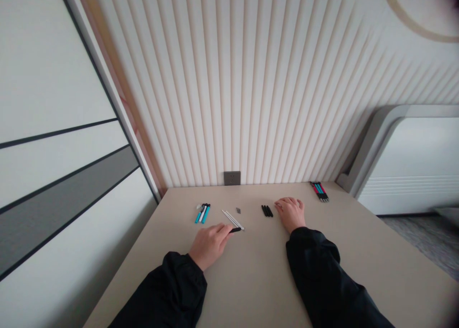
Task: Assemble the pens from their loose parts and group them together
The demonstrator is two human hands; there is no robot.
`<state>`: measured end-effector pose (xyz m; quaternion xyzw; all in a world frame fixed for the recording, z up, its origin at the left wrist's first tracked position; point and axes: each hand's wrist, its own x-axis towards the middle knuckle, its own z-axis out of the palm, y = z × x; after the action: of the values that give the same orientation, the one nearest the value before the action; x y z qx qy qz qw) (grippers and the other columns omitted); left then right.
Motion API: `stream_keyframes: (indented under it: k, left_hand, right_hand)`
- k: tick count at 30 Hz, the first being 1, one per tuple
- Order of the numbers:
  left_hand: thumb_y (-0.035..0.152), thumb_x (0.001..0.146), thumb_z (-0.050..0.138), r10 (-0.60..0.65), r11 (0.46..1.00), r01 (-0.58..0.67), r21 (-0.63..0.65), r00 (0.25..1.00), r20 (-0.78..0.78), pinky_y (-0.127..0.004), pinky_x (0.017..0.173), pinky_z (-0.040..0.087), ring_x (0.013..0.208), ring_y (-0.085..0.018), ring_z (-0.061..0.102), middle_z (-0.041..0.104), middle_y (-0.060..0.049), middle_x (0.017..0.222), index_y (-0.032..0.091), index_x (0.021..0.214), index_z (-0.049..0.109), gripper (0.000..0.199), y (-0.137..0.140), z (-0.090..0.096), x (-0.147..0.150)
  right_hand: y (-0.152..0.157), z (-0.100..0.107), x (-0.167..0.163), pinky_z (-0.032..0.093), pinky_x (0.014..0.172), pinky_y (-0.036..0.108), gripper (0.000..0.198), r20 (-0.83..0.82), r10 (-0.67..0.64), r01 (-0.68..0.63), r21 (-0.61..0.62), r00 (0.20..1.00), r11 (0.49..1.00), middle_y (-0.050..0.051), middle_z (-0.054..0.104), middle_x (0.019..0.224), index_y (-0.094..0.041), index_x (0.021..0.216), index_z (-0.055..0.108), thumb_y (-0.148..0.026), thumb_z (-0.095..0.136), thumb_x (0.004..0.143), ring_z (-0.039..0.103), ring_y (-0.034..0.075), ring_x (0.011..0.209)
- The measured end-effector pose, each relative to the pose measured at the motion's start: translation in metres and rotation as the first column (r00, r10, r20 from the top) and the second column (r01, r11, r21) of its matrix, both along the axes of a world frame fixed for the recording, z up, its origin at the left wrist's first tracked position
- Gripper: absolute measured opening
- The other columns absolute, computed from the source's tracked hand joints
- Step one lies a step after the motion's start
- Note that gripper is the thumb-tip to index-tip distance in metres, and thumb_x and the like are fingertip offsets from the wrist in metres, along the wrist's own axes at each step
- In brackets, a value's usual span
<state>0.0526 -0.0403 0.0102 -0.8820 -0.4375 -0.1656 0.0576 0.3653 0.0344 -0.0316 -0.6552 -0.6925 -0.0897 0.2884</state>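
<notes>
A black pen piece is pinched by the left hand mid-bench (white refills beside it, unassembled), while the right hand is laid flat, empty, near the black caps.

A beige desk stands against a wall of pale vertical ribbed panels, with a grey socket plate set just above its far edge. On the left run white and grey panels. A white padded headboard stands to the right, above grey flooring.
</notes>
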Motion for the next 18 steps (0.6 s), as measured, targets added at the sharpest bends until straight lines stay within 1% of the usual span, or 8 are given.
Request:
stream_keyframes:
  k: [2,4,6,8,10,12,15,18]
  left_hand:
    - [0.025,0.096,0.042,-0.001,1.0,0.001,0.001,1.0,0.009,-0.026,0.06,0.038,0.072,-0.016,0.061,0.064,-0.001,0.081,0.023,0.104,0.057,0.018,-0.001,0.001,0.001]
    - [0.025,0.096,0.042,0.007,1.0,-0.007,0.007,1.0,0.022,-0.025,0.06,0.038,0.072,-0.016,0.061,0.064,-0.001,0.08,0.023,0.103,0.058,0.018,-0.001,0.002,0.001]
    - [0.026,0.096,0.042,0.016,1.0,-0.017,0.02,0.999,0.036,-0.025,0.06,0.038,0.073,-0.016,0.061,0.064,-0.001,0.08,0.022,0.102,0.059,0.018,0.0,0.003,0.002]
    - [0.026,0.096,0.042,0.028,0.999,-0.029,0.03,0.999,0.042,-0.024,0.061,0.039,0.073,-0.016,0.061,0.064,-0.002,0.08,0.022,0.102,0.059,0.019,0.001,0.003,0.002]
    - [0.025,0.095,0.043,0.04,0.999,-0.041,0.03,0.999,0.031,-0.025,0.06,0.039,0.073,-0.016,0.061,0.064,-0.002,0.081,0.022,0.102,0.059,0.018,0.002,0.004,0.002]
    - [0.022,0.094,0.045,0.047,0.999,-0.047,0.021,0.999,0.015,-0.025,0.06,0.039,0.074,-0.017,0.062,0.064,-0.001,0.082,0.022,0.102,0.059,0.016,0.002,0.004,0.002]
    - [0.022,0.093,0.047,0.043,0.999,-0.043,0.009,0.999,0.006,-0.025,0.059,0.039,0.074,-0.017,0.062,0.065,-0.001,0.084,0.023,0.101,0.059,0.015,0.001,0.004,0.003]
    - [0.023,0.094,0.046,0.042,0.999,-0.042,0.007,0.999,0.003,-0.025,0.06,0.04,0.075,-0.017,0.062,0.064,-0.001,0.084,0.023,0.102,0.059,0.015,0.001,0.003,0.003]
  right_hand:
    - [-0.003,0.006,-0.005,0.026,0.097,0.048,0.018,-0.06,0.058,-0.055,0.054,0.996,0.997,0.005,0.07,0.093,-0.024,0.085,0.07,-0.026,0.053,0.09,0.056,0.025,0.098]
    - [-0.012,0.013,-0.017,0.034,0.093,0.043,0.019,-0.16,0.178,-0.162,0.103,0.971,0.981,0.005,0.071,0.092,-0.023,0.087,0.069,-0.03,0.052,0.091,0.057,0.024,0.096]
    - [-0.025,0.017,-0.035,0.041,0.086,0.038,0.02,-0.312,0.333,-0.304,0.139,0.89,0.943,0.006,0.07,0.09,-0.022,0.087,0.069,-0.034,0.053,0.09,0.059,0.023,0.091]
    - [-0.041,0.019,-0.057,0.046,0.08,0.034,0.022,-0.483,0.428,-0.415,0.141,0.764,0.899,0.007,0.07,0.089,-0.021,0.089,0.069,-0.038,0.055,0.09,0.061,0.022,0.087]
    - [-0.055,0.018,-0.076,0.047,0.078,0.032,0.022,-0.613,0.419,-0.463,0.096,0.67,0.881,0.006,0.07,0.091,-0.022,0.092,0.07,-0.039,0.056,0.088,0.062,0.021,0.086]
    - [-0.062,0.018,-0.089,0.048,0.078,0.032,0.022,-0.679,0.389,-0.479,0.063,0.622,0.875,0.005,0.071,0.09,-0.022,0.092,0.071,-0.04,0.059,0.086,0.063,0.02,0.083]
    - [-0.064,0.017,-0.094,0.048,0.077,0.033,0.023,-0.719,0.356,-0.475,0.04,0.597,0.879,0.006,0.071,0.091,-0.021,0.092,0.072,-0.04,0.061,0.084,0.062,0.021,0.083]
    - [-0.061,0.016,-0.092,0.048,0.077,0.033,0.022,-0.73,0.357,-0.489,0.037,0.582,0.871,0.006,0.072,0.091,-0.021,0.091,0.072,-0.039,0.062,0.083,0.062,0.021,0.083]
